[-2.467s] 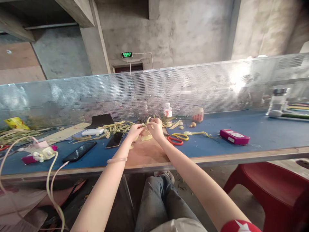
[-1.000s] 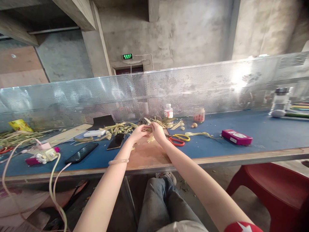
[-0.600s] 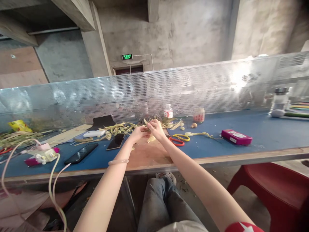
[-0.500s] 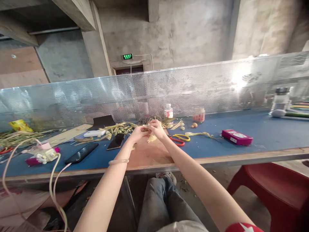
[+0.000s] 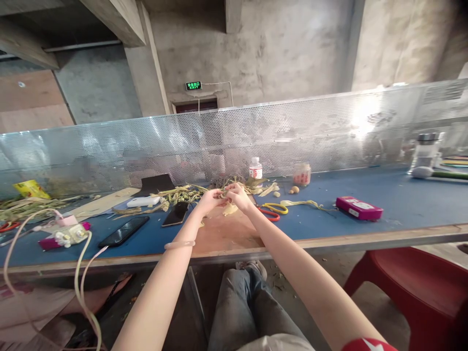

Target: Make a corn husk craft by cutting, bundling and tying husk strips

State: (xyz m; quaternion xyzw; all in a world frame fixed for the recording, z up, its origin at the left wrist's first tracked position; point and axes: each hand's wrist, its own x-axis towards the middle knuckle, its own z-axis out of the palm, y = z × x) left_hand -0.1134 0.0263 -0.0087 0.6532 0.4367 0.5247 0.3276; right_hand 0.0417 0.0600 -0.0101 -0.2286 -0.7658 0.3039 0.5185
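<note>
My left hand (image 5: 210, 199) and my right hand (image 5: 238, 195) meet above a brown board (image 5: 224, 231) on the blue table (image 5: 402, 202). Both pinch a small pale yellow-green strip of plant husk (image 5: 224, 193) between their fingertips. A pale husk piece (image 5: 230, 209) lies on the board just under my right hand. A heap of dry leaf strips (image 5: 179, 194) stretches behind and to the left of my hands. A pale bangle (image 5: 178, 244) sits on my left wrist.
Yellow-and-red scissors (image 5: 272, 209) lie right of my hands, then a pink box (image 5: 359, 208). Two dark phones (image 5: 123, 231) (image 5: 176, 213) and a white case (image 5: 143, 201) lie to the left, with cables (image 5: 78, 263). A small bottle (image 5: 255, 168), a jar (image 5: 302, 173) and a perforated metal screen (image 5: 292, 131) stand behind. A red stool (image 5: 413, 287) is lower right.
My hands stayed close together over the board, shifting only slightly while working the husk strip; the strip's loose end that stuck up earlier is now tucked between my fingers.
</note>
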